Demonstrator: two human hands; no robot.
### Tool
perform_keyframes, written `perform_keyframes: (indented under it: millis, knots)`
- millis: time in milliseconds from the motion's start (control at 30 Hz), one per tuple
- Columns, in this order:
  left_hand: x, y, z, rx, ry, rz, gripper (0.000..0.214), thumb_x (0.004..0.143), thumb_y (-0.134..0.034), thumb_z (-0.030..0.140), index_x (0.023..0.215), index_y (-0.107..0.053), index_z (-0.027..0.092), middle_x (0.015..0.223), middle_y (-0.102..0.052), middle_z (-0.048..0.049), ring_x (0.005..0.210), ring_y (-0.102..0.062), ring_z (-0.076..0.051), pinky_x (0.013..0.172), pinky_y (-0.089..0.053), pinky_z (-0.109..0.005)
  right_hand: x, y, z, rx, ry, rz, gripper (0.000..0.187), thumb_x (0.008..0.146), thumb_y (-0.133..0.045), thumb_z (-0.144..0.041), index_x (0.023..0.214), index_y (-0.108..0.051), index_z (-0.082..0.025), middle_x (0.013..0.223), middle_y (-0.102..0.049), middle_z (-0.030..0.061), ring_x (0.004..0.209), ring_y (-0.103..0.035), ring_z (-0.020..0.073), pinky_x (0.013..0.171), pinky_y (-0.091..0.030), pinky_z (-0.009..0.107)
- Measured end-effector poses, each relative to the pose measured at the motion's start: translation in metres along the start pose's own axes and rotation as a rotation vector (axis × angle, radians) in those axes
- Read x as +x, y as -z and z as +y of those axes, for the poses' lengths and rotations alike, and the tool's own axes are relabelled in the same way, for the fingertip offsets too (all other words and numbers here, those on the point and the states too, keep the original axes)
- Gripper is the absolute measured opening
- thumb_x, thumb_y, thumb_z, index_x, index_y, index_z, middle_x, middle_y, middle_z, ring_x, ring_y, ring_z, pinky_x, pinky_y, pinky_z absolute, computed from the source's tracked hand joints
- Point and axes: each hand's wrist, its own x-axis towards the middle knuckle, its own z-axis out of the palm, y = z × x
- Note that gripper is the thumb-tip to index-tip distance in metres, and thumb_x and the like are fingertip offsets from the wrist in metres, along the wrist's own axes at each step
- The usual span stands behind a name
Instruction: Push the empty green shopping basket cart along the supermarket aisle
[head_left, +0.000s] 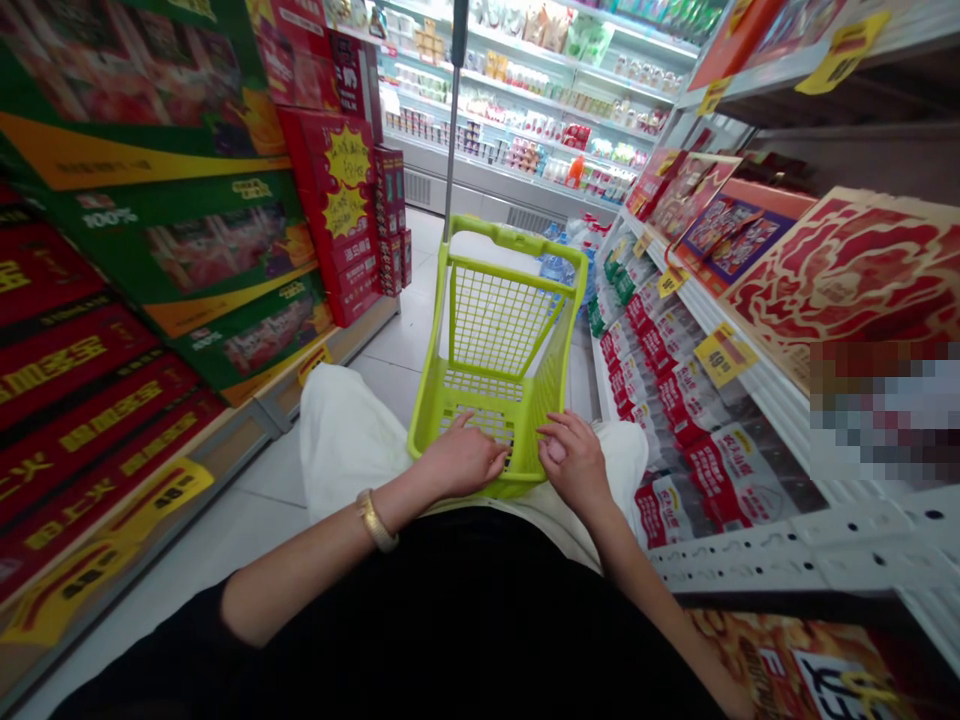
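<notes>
A lime-green shopping basket [516, 330] with mesh walls stands on the floor between my knees, its long pull handle [454, 120] rising from the far left corner. Its visible floor bears no goods. Over the near rim reaches my left hand [465, 457], one finger stretched forward and the others loosely bent, apart from each other. At the near right corner, my right hand [579, 462] has its fingers spread and slightly bent, with the tips close to the rim; whether they touch it is unclear. Nothing shows in either hand.
Red and green drink cartons [225, 240] are stacked on the left. To the right, a white shelf [720, 300] holds boxes above bagged red-and-white packs [675, 400]. Wrapped water bottles [559, 262] stand beyond the basket, before a lit refrigerated display [517, 110].
</notes>
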Motion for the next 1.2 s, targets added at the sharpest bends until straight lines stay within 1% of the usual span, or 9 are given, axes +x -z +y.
perform_keyframes:
  millis: [100,233,433,567,667,767,933,1067,1200]
  knots:
    - [0.001,0.0,0.001,0.006,0.006,-0.014,0.038,0.103,-0.04,0.035,0.107,-0.077,0.026,0.089,-0.079,-0.0056,0.087,-0.072,-0.021,0.117,-0.031,-0.053,0.015,-0.003,0.01,0.006,-0.009,0.002,0.015,0.085,-0.061,-0.023,0.093,-0.074,-0.024,0.115,-0.072,0.0095,0.118,-0.062,0.0294,0.106,-0.05,0.054]
    - [0.001,-0.001,0.0,-0.012,-0.01,0.004,0.039,0.103,-0.039,0.035,0.106,-0.077,0.025,0.09,-0.079,-0.0058,0.087,-0.072,-0.021,0.119,-0.028,-0.051,0.042,-0.01,0.026,0.025,-0.05,-0.015,0.016,0.082,-0.062,-0.023,0.091,-0.075,-0.024,0.113,-0.072,0.0102,0.11,-0.065,0.0285,0.102,-0.052,0.052]
    - [0.0,-0.003,-0.001,-0.013,-0.01,0.007,0.038,0.103,-0.04,0.035,0.106,-0.077,0.026,0.094,-0.08,-0.0046,0.088,-0.071,-0.021,0.121,-0.025,-0.049,0.083,-0.021,0.045,0.012,-0.117,-0.007,0.016,0.077,-0.063,-0.019,0.086,-0.076,-0.023,0.106,-0.074,0.0082,0.101,-0.068,0.0275,0.097,-0.054,0.047]
    - [0.001,-0.002,0.0,-0.016,-0.002,-0.005,0.036,0.103,-0.042,0.034,0.105,-0.077,0.026,0.094,-0.08,-0.0041,0.089,-0.072,-0.02,0.121,-0.024,-0.049,0.095,-0.023,0.051,0.006,-0.137,-0.018,0.017,0.076,-0.063,-0.019,0.086,-0.076,-0.023,0.105,-0.075,0.0081,0.099,-0.069,0.0276,0.096,-0.055,0.047]
    - [0.001,0.0,0.001,-0.002,0.008,-0.026,0.036,0.103,-0.042,0.034,0.106,-0.077,0.026,0.095,-0.079,-0.0042,0.09,-0.072,-0.02,0.12,-0.027,-0.048,0.089,-0.023,0.049,0.017,-0.116,0.007,0.017,0.078,-0.062,-0.021,0.088,-0.076,-0.023,0.105,-0.074,0.0082,0.1,-0.069,0.0267,0.095,-0.056,0.045]
    - [0.0,0.004,0.002,0.014,0.005,-0.041,0.037,0.103,-0.041,0.035,0.107,-0.076,0.027,0.094,-0.079,-0.0043,0.09,-0.072,-0.02,0.118,-0.029,-0.049,0.075,-0.019,0.042,0.036,-0.09,0.041,0.016,0.081,-0.061,-0.026,0.089,-0.075,-0.023,0.104,-0.074,0.0089,0.1,-0.068,0.0264,0.094,-0.057,0.044]
    - [-0.001,0.007,0.003,-0.001,0.015,-0.06,0.035,0.103,-0.043,0.034,0.108,-0.077,0.026,0.095,-0.079,-0.0056,0.091,-0.072,-0.021,0.117,-0.03,-0.052,0.045,-0.008,0.023,0.057,-0.042,0.015,0.015,0.085,-0.062,-0.027,0.093,-0.074,-0.023,0.108,-0.072,0.0096,0.102,-0.068,0.0257,0.096,-0.056,0.044]
    - [0.0,0.006,0.003,0.002,0.011,-0.049,0.036,0.103,-0.043,0.033,0.109,-0.077,0.026,0.094,-0.08,-0.0058,0.09,-0.072,-0.021,0.116,-0.032,-0.052,0.02,-0.001,0.006,0.028,-0.003,0.012,0.014,0.087,-0.061,-0.025,0.094,-0.073,-0.024,0.11,-0.071,0.0098,0.108,-0.065,0.0263,0.1,-0.054,0.047]
    - [0.0,0.007,0.003,0.012,0.021,-0.076,0.035,0.102,-0.043,0.033,0.11,-0.077,0.026,0.096,-0.08,-0.0063,0.093,-0.073,-0.021,0.117,-0.032,-0.053,-0.002,0.005,-0.008,0.025,0.054,0.028,0.014,0.089,-0.06,-0.024,0.097,-0.072,-0.024,0.11,-0.071,0.009,0.112,-0.063,0.0262,0.106,-0.052,0.05]
